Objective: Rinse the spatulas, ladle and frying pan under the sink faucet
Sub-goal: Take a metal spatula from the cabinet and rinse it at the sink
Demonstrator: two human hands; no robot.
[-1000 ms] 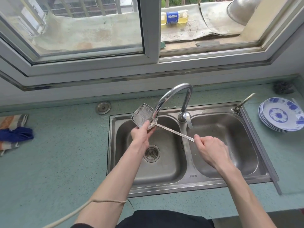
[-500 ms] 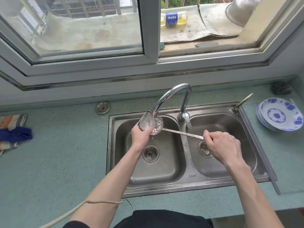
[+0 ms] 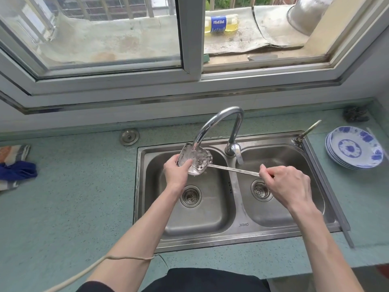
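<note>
A metal spatula [image 3: 233,170] lies level across the divider of the double steel sink [image 3: 231,237]. Its blade sits under the mouth of the curved chrome faucet [image 3: 219,121], and water runs over it. My left hand [image 3: 175,172] holds the blade's near edge over the left basin, thumb on top. My right hand [image 3: 288,182] grips the end of the thin handle over the right basin. No other spatula, ladle or frying pan shows.
A stack of blue-and-white plates [image 3: 355,147] stands on the counter at the right, a dark scrubber [image 3: 355,114] behind it. Folded cloths [image 3: 14,165] lie at the far left. A round metal cap [image 3: 129,137] sits left of the sink. A window frame rises behind.
The spatula's blade has dropped from tilted up beside the spout to flat under it, with water now on it. My right hand has shifted rightward along with the handle.
</note>
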